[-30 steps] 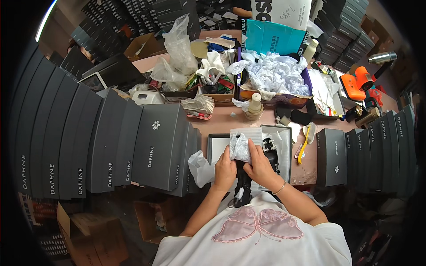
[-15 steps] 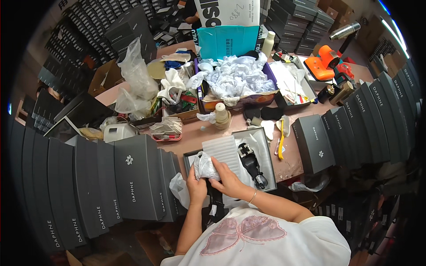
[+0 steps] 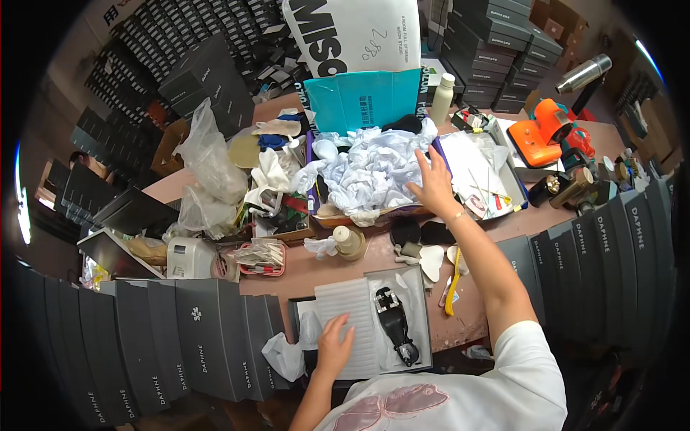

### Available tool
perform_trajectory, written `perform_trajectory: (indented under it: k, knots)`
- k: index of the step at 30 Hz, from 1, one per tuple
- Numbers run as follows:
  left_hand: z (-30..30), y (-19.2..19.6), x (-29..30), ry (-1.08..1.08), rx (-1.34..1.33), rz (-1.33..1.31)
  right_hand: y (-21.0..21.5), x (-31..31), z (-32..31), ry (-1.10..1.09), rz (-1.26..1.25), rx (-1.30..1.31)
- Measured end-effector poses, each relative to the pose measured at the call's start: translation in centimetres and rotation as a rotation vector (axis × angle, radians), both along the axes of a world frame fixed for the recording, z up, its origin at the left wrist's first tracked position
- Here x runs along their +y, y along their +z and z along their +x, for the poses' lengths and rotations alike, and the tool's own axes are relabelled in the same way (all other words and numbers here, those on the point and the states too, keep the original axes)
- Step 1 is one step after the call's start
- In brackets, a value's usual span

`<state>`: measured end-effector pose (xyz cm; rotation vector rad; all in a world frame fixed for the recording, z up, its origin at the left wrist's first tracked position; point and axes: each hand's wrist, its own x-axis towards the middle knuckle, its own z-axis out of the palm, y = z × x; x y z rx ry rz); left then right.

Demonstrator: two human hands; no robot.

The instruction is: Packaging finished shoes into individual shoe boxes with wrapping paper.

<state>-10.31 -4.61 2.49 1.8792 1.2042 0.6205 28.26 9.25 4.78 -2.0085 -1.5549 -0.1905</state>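
The left hand [image 3: 335,346] lies flat, fingers spread, close to the body. The right arm stretches forward, its hand [image 3: 433,188] open with fingers splayed.

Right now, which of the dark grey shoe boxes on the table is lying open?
The dark grey shoe box directly in front of the person, under the left hand: it holds a black shoe and white ribbed paper. The rest stand shut in rows.

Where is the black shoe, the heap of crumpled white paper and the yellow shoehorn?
Black shoe with a shiny buckle [image 3: 396,325]: head view, on the middle of its upper.
Heap of crumpled white tissue paper [image 3: 366,169]: head view, on the heap's middle.
Yellow plastic shoehorn [image 3: 453,291]: head view, on its long handle.
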Motion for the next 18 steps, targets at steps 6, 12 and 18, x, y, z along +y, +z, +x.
perform_trajectory:
  k: [6,12,18]
  knots:
    - [6.7,3.4,2.4,-0.156,-0.039,0.031,-3.8,3.7,4.7,0.095,-0.126,0.026]
    - [10.2,2.6,3.4,-0.247,0.033,0.036,-2.2,7.9,3.7,0.196,0.039,0.110]
    - [20.1,4.3,13.3,-0.299,0.002,0.441,-1.0,10.1,2.9,0.172,0.255,0.231]
